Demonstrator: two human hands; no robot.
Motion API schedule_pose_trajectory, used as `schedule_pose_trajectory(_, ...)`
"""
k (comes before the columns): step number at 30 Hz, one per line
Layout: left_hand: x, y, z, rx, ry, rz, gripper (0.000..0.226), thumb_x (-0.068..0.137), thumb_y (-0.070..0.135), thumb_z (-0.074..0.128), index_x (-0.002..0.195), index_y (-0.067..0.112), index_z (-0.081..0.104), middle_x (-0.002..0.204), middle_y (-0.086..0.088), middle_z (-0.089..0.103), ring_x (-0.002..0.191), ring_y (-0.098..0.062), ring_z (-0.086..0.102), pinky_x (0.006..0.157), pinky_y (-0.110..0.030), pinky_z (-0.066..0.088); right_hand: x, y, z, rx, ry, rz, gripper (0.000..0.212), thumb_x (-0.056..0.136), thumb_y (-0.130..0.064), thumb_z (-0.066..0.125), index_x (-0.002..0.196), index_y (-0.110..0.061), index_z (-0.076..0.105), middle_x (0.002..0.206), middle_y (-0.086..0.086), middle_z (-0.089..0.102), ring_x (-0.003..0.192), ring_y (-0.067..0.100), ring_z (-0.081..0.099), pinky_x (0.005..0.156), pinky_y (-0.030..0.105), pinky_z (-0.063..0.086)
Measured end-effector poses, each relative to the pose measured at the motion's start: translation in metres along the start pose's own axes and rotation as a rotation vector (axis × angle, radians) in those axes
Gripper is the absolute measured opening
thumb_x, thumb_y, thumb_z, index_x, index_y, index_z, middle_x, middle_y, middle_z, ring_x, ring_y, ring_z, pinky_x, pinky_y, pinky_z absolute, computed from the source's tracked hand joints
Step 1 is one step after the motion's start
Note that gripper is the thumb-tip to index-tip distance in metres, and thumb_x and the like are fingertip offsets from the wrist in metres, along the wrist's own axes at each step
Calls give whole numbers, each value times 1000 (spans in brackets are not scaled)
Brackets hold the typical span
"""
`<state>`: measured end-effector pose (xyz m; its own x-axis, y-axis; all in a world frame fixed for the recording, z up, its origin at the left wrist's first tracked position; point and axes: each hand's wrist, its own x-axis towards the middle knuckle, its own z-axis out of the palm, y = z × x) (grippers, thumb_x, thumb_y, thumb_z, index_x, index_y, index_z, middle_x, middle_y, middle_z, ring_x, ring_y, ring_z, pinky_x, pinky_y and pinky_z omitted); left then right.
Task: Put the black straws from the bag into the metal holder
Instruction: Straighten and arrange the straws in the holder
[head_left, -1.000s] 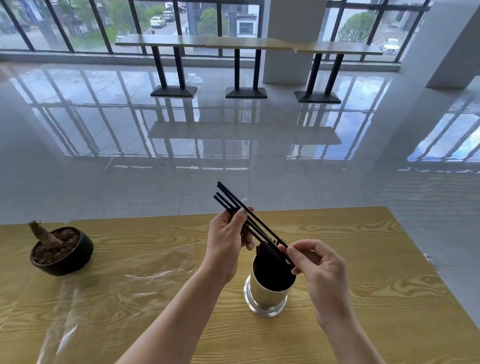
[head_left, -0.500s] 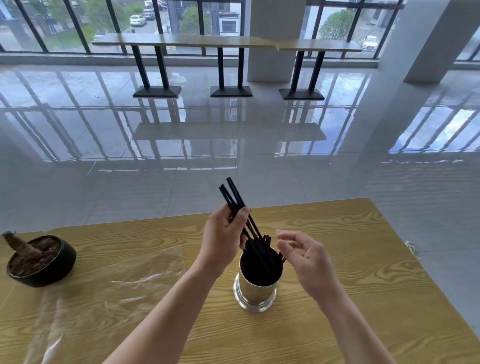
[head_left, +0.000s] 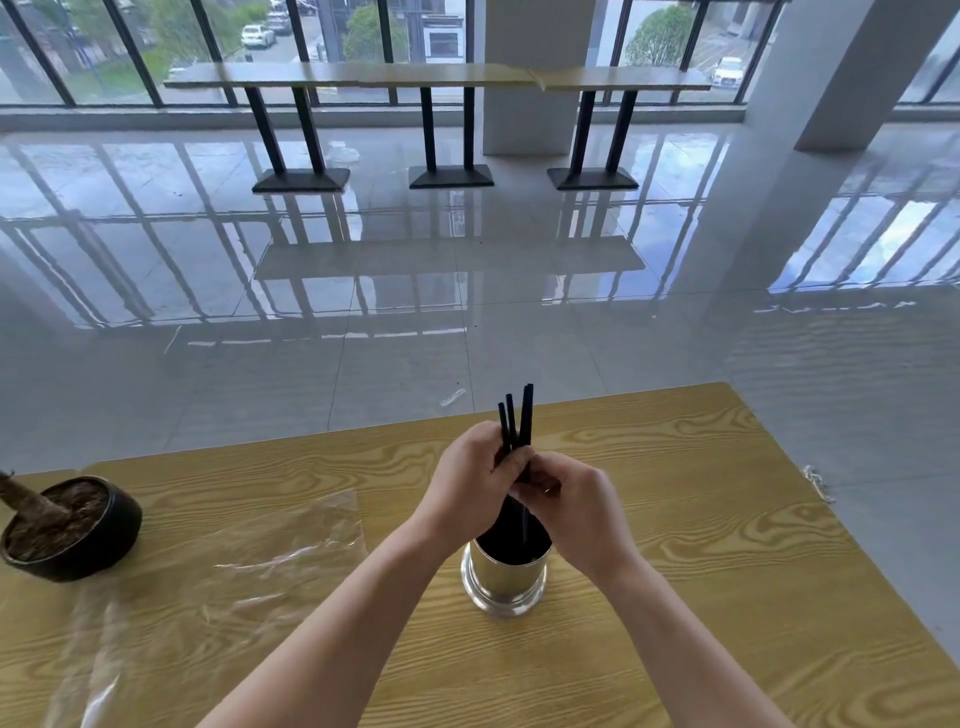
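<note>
- A head-worn camera looks down at two bare forearms reaching over a yellow wood-grain table (head_left: 701, 545).
- The left hand (head_left: 467, 480) is closed round a small bundle of black straws (head_left: 519, 418). Its fingers (head_left: 514, 461) curl across the front of the bundle and grip it firmly.
- The right hand (head_left: 576, 512) meets the left from the other side. Its fingertips (head_left: 537, 480) are bent in and pinch the same straws just below the left hand's grip. The two hands touch.
- The straws stand nearly upright. Their top ends fan slightly apart above the knuckles.
- Below the hands, a thin dark line runs down into the metal holder (head_left: 504, 584).
- The holder is a shiny cylinder standing upright on the table, directly under both hands. Its inside looks black; how many straws are in it cannot be told.
- A clear plastic bag (head_left: 234, 561) lies flat and crumpled on the table, left of the holder and apart from it.
- At the table's left edge sits a dark round pot (head_left: 98, 540) of soil with a stubby stem.
- Beyond the table lies a glossy tiled floor (head_left: 415, 312).
</note>
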<state>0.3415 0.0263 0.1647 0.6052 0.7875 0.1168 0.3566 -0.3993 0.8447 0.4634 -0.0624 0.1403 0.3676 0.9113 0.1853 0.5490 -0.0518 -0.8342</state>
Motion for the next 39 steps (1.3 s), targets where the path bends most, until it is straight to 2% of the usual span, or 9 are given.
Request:
schedule_pose_trajectory(4, -2, -12, 5, 73, -35, -47, 9, 92, 19, 65, 87, 12, 66, 83, 1, 68, 78, -16, 63, 71, -32, 51, -2, 12, 12, -31, 2, 48, 10, 84, -19, 79, 87, -28, 76, 74, -21, 73, 72, -1, 70, 61, 10, 48)
schedule_pose_trajectory(9, -3, -22, 9, 126, -61, -109, 15, 91, 21, 64, 77, 23, 61, 75, 10, 66, 71, -4, 60, 60, -18, 39, -6, 10, 23, -284, -22, 22, 10, 87, -14, 71, 91, -22, 74, 81, -11, 74, 72, 6, 67, 66, 26, 54)
schedule_pose_trajectory(11, -4, -24, 9, 136, -45, -122, 17, 92, 21, 62, 75, 24, 59, 73, 11, 64, 68, -3, 59, 58, -17, 37, -6, 6, 20, -290, -20, -1, 15, 87, -13, 69, 95, -25, 74, 84, -13, 73, 76, 4, 66, 68, 22, 53)
schedule_pose_trajectory(15, -6, -28, 8, 191, -70, -116, 18, 92, 21, 62, 75, 27, 58, 78, 9, 65, 73, -8, 59, 62, -23, 43, -11, 4, 6, -263, 114, -33, 22, 83, -10, 76, 103, -20, 74, 94, -11, 72, 78, 4, 65, 72, 21, 55)
schedule_pose_trajectory(20, -13, -33, 18, 257, -46, -102, 28, 90, 22, 62, 69, 37, 50, 82, 7, 58, 78, -15, 56, 66, -25, 42, -23, 25, -5, -272, 179, 166, 32, 82, -23, 81, 112, -18, 72, 95, -7, 60, 66, 5, 58, 65, 18, 50)
schedule_pose_trajectory(23, -14, -32, 22, 273, -6, -84, 6, 89, 26, 64, 94, 29, 65, 92, 8, 58, 83, -15, 57, 71, -25, 45, -30, 29, -1, -263, 133, 189, 40, 82, -29, 81, 119, -20, 69, 97, -7, 58, 68, 4, 59, 66, 18, 51)
schedule_pose_trajectory(26, -17, -34, 23, 255, 82, -72, 32, 88, 27, 69, 119, 24, 65, 97, 10, 58, 81, -8, 55, 73, -21, 42, -30, 29, 0, -221, 119, 174, 45, 79, -30, 84, 120, -21, 68, 100, -10, 60, 75, 3, 62, 70, 21, 55)
schedule_pose_trajectory(33, -31, -43, 12, 173, 212, -124, 43, 82, 19, 78, 123, 21, 64, 96, 6, 58, 70, -7, 57, 70, -19, 47, -21, 29, 4, -112, 134, 195, 47, 77, -7, 85, 120, -18, 69, 99, -13, 66, 84, -1, 66, 72, 9, 53)
schedule_pose_trajectory(39, -41, -52, 17, 13, 241, -254, 43, 79, 22, 83, 119, 24, 66, 86, 8, 63, 73, -6, 61, 68, -16, 48, -10, 27, 6, -166, 268, 148, 42, 77, -6, 84, 116, -12, 69, 97, 0, 62, 79, 6, 61, 74, 25, 58)
